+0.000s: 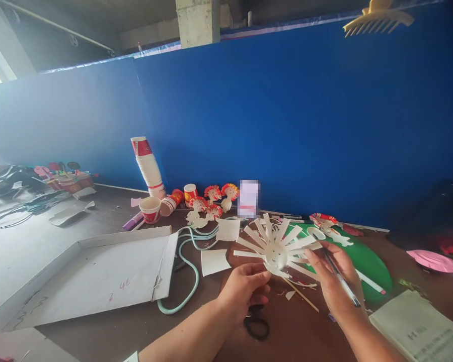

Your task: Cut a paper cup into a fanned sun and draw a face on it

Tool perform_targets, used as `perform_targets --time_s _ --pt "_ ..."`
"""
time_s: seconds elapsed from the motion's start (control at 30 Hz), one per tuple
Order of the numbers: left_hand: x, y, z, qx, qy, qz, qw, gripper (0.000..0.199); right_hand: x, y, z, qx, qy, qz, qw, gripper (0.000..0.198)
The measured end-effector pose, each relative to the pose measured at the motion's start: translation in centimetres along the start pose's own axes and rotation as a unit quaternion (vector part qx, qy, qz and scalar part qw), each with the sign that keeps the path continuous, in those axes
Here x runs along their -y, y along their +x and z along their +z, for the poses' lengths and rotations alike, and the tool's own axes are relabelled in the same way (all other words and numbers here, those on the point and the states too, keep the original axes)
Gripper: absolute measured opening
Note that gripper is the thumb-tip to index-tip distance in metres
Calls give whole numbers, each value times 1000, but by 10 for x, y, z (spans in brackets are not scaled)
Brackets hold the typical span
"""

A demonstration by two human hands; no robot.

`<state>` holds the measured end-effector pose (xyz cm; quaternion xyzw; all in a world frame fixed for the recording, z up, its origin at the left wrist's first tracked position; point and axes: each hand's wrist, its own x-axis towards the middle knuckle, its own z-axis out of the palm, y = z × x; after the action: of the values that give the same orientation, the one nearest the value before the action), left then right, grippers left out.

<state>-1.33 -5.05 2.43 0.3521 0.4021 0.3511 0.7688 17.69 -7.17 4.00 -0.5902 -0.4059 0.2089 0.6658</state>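
A white paper cup cut into long strips that fan out [276, 255] is between my hands, with small facial features drawn on its round middle. My left hand [245, 289] pinches its lower edge between thumb and fingers. My right hand [334, 289] is at its right side, thumb and fingers closed by one of the strips; whether they grip that strip I cannot tell. A pen [347, 289] is held in the right hand, slanting across it. Below the left hand lies a pair of scissors with black handles [257, 328]. A thin wooden stick [304, 296] lies under the cut cup.
A white box lid [109, 281] lies left. Behind it stand stacked paper cups [149, 171] and several red-haired paper figures [213, 193]. A green round sheet [375, 266], a booklet [419, 327] and a pink dish-like item [433, 261] lie right. A pale cable [194, 274] curls beside the lid.
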Motion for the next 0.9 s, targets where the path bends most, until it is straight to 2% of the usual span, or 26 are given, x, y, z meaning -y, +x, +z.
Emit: perform_targets --time_s 0.07,0.2,0.37,0.43,0.47,0.53,0.6,0.67,0.8,0.9 --pt "3 2 -1 22 -62 4 998 37 1 -2 -1 17 -16 -1 1000 46" --pt "7 6 -2 -27 -122 0 992 19 -5 -4 -1 15 -60 -23 998 47" --pt "4 9 -4 -55 -176 12 983 12 -10 -4 -3 -83 -97 -49 991 49" --pt "1 10 -6 -70 -186 17 980 12 -16 -2 -6 -91 -134 -56 985 48" --pt "0 11 -7 -77 -185 20 979 13 -21 -1 -7 -74 -166 -69 981 47" --pt "-1 14 -10 -88 -177 26 980 14 -34 3 -10 -13 -258 -127 958 43" --pt "-2 17 -12 -97 -162 37 981 17 -46 6 -13 44 -341 -203 917 38" --pt "-3 19 -14 -109 -145 54 982 20 -54 9 -16 70 -422 -237 872 35" --pt "-8 21 -19 -129 -121 92 980 24 -52 14 -26 50 -544 -225 807 34" --pt "-14 23 -24 -141 -124 129 974 25 -51 20 -39 38 -591 -211 778 38"
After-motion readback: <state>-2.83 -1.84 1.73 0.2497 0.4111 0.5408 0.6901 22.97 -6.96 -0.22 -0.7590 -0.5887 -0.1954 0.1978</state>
